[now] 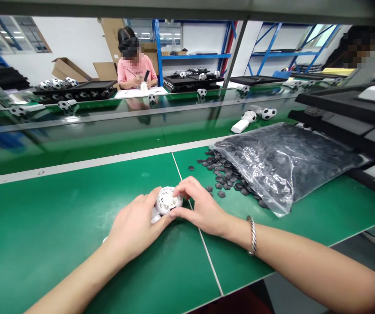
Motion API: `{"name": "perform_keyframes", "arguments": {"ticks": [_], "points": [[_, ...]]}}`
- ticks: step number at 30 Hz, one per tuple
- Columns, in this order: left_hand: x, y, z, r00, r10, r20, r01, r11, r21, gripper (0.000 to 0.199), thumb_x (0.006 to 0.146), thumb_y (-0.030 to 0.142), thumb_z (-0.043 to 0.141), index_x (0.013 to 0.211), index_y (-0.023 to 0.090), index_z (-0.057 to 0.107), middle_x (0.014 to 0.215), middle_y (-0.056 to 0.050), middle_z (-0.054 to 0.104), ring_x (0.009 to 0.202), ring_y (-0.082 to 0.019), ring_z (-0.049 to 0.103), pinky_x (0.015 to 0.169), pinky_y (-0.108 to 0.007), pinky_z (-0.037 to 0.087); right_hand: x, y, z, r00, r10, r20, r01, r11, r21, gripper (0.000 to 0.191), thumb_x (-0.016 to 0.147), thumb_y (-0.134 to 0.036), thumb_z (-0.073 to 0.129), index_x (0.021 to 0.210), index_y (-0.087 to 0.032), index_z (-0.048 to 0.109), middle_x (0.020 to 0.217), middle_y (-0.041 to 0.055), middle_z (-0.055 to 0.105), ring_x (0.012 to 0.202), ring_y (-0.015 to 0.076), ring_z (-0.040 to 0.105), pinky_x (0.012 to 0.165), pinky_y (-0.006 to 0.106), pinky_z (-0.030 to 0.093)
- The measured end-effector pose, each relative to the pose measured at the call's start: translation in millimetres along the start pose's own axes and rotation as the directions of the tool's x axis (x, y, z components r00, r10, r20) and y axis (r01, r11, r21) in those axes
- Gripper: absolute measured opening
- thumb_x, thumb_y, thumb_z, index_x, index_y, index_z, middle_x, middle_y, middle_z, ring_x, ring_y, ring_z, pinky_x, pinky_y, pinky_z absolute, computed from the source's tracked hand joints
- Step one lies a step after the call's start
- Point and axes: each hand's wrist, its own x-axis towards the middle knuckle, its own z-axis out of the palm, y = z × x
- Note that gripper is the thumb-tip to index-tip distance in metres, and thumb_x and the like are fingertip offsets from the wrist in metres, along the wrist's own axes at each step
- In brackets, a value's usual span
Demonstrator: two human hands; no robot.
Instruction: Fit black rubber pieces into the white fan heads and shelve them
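- White ball shell (166, 198), with an openwork face, sits near the middle of the green tabletop (59, 209), just left of the thin pale seam (210, 259) running from near to far.
- Our left hand (135, 216) is closed around the shell's left and near sides, the thumb reaching along the near edge. A pale part (155, 215) shows beneath, partly hidden by our fingers.
- Our right hand (203, 207) bends in from the right, fingertips on the shell's upper right and thumb on its near right edge. Both hands meet on the shell; whether the right also pinches something small, we cannot tell.
- Loose black pieces (226, 174) spill to the right and far side of our hands, beside the open mouth of a clear plastic bag (285, 159) full of dark contents.
- Farther off, two black-and-white balls (268, 114) lie beyond the pale rail (135, 155), and a co-worker in a pink top (138, 72) sits at the far side.
- We judge the shell could roll or twist if our left grip loosens while the right presses.
- Hard thumb pressure could crack or bend the thin openwork ribs.
- A careless sweep of our right forearm could scatter the loose pieces, and a nudge to the bag could spill more.
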Motion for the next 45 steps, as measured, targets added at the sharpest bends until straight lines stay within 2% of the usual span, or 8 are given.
{"name": "perform_keyframes", "arguments": {"ticks": [5, 9, 14, 20, 28, 32, 36, 45], "points": [[-0.7, -1.4, -0.5, 1.0, -0.001, 0.004, 0.001, 1.0, -0.006, 0.059, 0.08, 0.067, 0.032, 0.128, 0.032, 0.035, 0.1, -0.003, 0.058, 0.089, -0.026, 0.056, 0.07, -0.037, 0.045, -1.0, 1.8, 0.0, 0.999, 0.048, 0.008, -0.048, 0.999, 0.015, 0.035, 0.068, -0.021, 0.075, 0.095, -0.019, 0.053, 0.099, 0.0029, 0.046, 0.096, 0.0148, 0.046, 0.083, 0.027, 0.042], [-1.8, -2.8, 0.1, 1.0, 0.001, 0.004, -0.001, 1.0, 0.013, 0.058, 0.082, 0.062, 0.035, 0.13, 0.03, 0.034, 0.103, -0.004, 0.058, 0.091, -0.026, 0.055, 0.071, -0.037, 0.046, -3.6, 0.8, 0.2, 0.991, -0.129, 0.016, 0.13, 0.987, -0.094, 0.01, 0.079, -0.023, 0.065, 0.079, -0.017, 0.057, 0.084, 0.0017, 0.049, 0.082, 0.0129, 0.048, 0.076, 0.025, 0.042], [-2.3, -4.7, 3.0, 1.0, 0.005, -0.002, -0.005, 1.0, 0.017, 0.06, 0.081, 0.06, 0.04, 0.131, 0.027, 0.035, 0.108, -0.005, 0.057, 0.094, -0.026, 0.054, 0.075, -0.037, 0.046, -6.1, 1.4, -2.3, 0.946, -0.312, 0.087, 0.324, 0.906, -0.272, 0.013, 0.09, -0.026, 0.05, 0.085, -0.015, 0.056, 0.081, 0.0027, 0.058, 0.077, 0.0131, 0.051, 0.071, 0.026, 0.039], [-2.3, -5.1, 3.3, 0.999, 0.027, -0.026, -0.026, 0.999, 0.018, 0.057, 0.081, 0.053, 0.044, 0.131, 0.026, 0.035, 0.112, -0.005, 0.057, 0.098, -0.026, 0.053, 0.078, -0.038, 0.045, -8.9, -1.4, -3.2, 0.921, -0.364, 0.138, 0.389, 0.841, -0.377, 0.018, 0.093, -0.026, 0.045, 0.084, -0.015, 0.057, 0.082, 0.003, 0.06, 0.076, 0.013, 0.053, 0.067, 0.027, 0.035], [-2.1, -3.9, 2.2, 0.999, 0.044, -0.012, -0.044, 0.999, 0.001, 0.059, 0.081, 0.058, 0.042, 0.13, 0.026, 0.035, 0.114, -0.005, 0.056, 0.099, -0.026, 0.052, 0.077, -0.038, 0.045, -3.9, -0.3, 1.6, 0.969, -0.239, 0.056, 0.245, 0.953, -0.179, 0.002, 0.081, -0.02, 0.063, 0.081, -0.018, 0.061, 0.083, 0.0015, 0.054, 0.081, 0.0139, 0.05, 0.074, 0.028, 0.039], [-1.4, -3.5, 1.7, 0.998, 0.049, -0.027, -0.049, 0.999, -0.007, 0.056, 0.082, 0.06, 0.037, 0.129, 0.029, 0.036, 0.108, -0.003, 0.058, 0.094, -0.025, 0.054, 0.073, -0.036, 0.046, -3.3, 0.1, 0.8, 0.992, -0.125, -0.016, 0.122, 0.983, -0.135, 0.032, 0.076, -0.024, 0.067, 0.103, -0.016, 0.053, 0.112, 0.0094, 0.048, 0.108, 0.0203, 0.044, 0.092, 0.035, 0.04], [-2.0, -4.1, 1.4, 0.998, 0.048, -0.032, -0.048, 0.999, 0.002, 0.056, 0.083, 0.06, 0.035, 0.129, 0.028, 0.036, 0.104, -0.005, 0.058, 0.09, -0.025, 0.055, 0.07, -0.035, 0.046, -3.0, 1.2, -1.1, 0.994, 0.013, 0.106, 0.001, 0.992, -0.128, 0.049, 0.08, -0.029, 0.061, 0.123, -0.015, 0.039, 0.122, 0.0115, 0.047, 0.112, 0.0214, 0.046, 0.095, 0.039, 0.041], [-2.7, -6.7, 2.8, 0.997, 0.068, -0.02, -0.068, 0.997, 0.025, 0.062, 0.084, 0.063, 0.029, 0.132, 0.024, 0.034, 0.104, -0.008, 0.058, 0.091, -0.026, 0.055, 0.072, -0.036, 0.046, -1.1, 2.6, -1.7, 0.989, -0.035, 0.146, 0.061, 0.981, -0.184, 0.05, 0.081, -0.031, 0.061, 0.122, -0.014, 0.04, 0.122, 0.0116, 0.049, 0.112, 0.021, 0.047, 0.096, 0.038, 0.041]]}}
